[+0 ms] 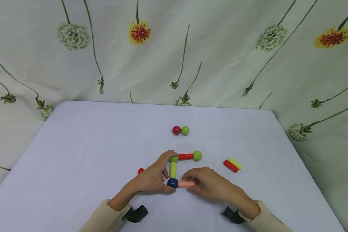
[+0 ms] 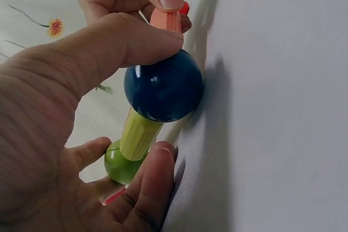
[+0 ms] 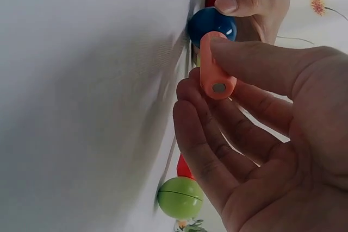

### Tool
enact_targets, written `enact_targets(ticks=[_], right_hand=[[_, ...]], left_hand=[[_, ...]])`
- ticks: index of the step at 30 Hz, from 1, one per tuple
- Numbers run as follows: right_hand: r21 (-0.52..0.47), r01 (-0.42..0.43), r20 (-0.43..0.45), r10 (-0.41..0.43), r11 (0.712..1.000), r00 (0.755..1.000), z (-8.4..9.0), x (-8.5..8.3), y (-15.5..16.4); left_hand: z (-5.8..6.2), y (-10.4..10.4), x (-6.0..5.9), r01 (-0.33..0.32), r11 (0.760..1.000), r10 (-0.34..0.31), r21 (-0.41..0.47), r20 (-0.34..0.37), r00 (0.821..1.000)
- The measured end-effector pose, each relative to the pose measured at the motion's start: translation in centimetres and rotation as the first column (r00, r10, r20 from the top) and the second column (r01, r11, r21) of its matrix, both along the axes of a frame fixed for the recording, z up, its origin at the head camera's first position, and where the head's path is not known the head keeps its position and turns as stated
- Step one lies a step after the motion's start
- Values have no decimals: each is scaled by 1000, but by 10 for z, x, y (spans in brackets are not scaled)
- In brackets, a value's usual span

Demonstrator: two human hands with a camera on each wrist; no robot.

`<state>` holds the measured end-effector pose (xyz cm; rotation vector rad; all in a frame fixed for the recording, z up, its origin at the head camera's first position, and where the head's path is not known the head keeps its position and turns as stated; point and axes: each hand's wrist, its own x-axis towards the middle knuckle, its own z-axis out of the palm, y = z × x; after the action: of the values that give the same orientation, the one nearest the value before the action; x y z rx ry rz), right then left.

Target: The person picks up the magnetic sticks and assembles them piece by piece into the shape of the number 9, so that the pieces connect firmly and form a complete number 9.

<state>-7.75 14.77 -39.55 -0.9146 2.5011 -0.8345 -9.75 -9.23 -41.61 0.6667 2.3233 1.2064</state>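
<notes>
A pale cloth printed with dandelions and yellow flowers hangs behind a worktop (image 1: 84, 135) covered in plain white fabric; on it lies a half-built frame of coloured balls and rods. Farthest left, a short red piece (image 1: 140, 170) pokes out from behind the left hand (image 1: 152, 177), mostly hidden, so its shape cannot be told; the left hand itself grasps the near corner, thumb (image 2: 136, 39) pressed on the blue ball (image 1: 172, 183) and forefinger reaching to the green corner ball (image 1: 173, 158), apparently to steady both ends of the yellow rod (image 1: 173, 169) that stands between them, touching each. From that green ball a red rod (image 1: 185, 156) runs right to a second green ball (image 1: 197, 156), the three touching in a row, forming the far side. The right hand (image 1: 211, 185) pinches the pink rod (image 1: 186, 184) between thumb and fingers, its left end against the blue ball, its free end showing a small metal disc (image 3: 219, 87) in the right wrist view, which suggests the pieces join by magnets; the rod lies level on the cloth, at a right angle to the yellow rod. Farther back, well apart, a red ball (image 1: 176, 130) and a green one (image 1: 185, 130) sit touching; to the right a spare red rod (image 1: 230, 166) and yellow rod (image 1: 235, 163) lie side by side, near the right hand.
</notes>
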Motion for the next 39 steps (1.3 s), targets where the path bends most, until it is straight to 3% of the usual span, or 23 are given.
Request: enact_targets(ticks=[18, 28, 33, 39], right_hand=[[7, -8, -25, 9, 1000, 1000, -1, -1, 2], [49, -1, -67, 4, 999, 998, -1, -2, 2], [55, 5, -86, 0, 998, 996, -1, -3, 3], [32, -6, -87, 9, 999, 996, -2, -4, 4]], left_hand=[[-1, 2, 1, -15, 1000, 15, 0, -9, 1000], [4, 2, 3, -41, 997, 43, -70, 27, 999], [8, 3, 6, 48, 992, -50, -116, -12, 999], [12, 3, 8, 150, 980, -157, -133, -41, 987]])
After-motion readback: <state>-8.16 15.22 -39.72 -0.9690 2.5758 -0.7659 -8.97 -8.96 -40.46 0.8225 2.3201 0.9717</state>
